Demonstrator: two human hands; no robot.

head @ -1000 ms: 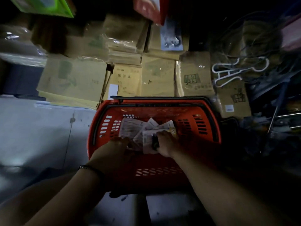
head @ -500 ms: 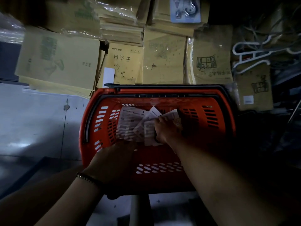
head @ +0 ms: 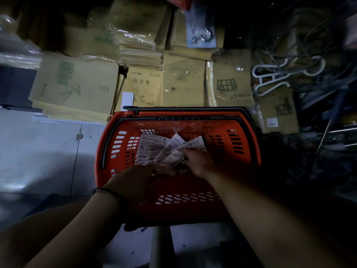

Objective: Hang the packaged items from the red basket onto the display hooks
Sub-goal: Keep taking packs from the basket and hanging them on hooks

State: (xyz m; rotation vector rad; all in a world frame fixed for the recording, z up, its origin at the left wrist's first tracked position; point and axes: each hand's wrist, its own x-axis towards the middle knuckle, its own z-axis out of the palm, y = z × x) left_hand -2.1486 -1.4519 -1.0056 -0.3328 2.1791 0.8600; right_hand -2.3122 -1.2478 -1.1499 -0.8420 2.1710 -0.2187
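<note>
A red basket (head: 235, 140) with black handles stands on the floor in front of me. Inside it lie several flat white packaged items (head: 152, 147), fanned out. Both hands are inside the basket. My right hand (head: 199, 161) grips the near ends of the packets on the right of the fan, fingers curled over them. My left hand (head: 133, 182) lies back-up at the near left of the pile with its fingertips at the packets' lower edges; its fingers are hidden under the hand. No display hooks are visible.
Stacks of tan wrapped notebooks (head: 144, 88) lie just beyond the basket. White plastic hangers (head: 274, 76) and tangled dark wires fill the right side. Pale floor tiles (head: 48, 147) spread to the left. A blister pack (head: 201, 29) lies on the far stacks.
The view has shifted slightly. My right hand has slid a little toward me along the packets, and the fan has spread. My left hand stays at the pile's near left.
</note>
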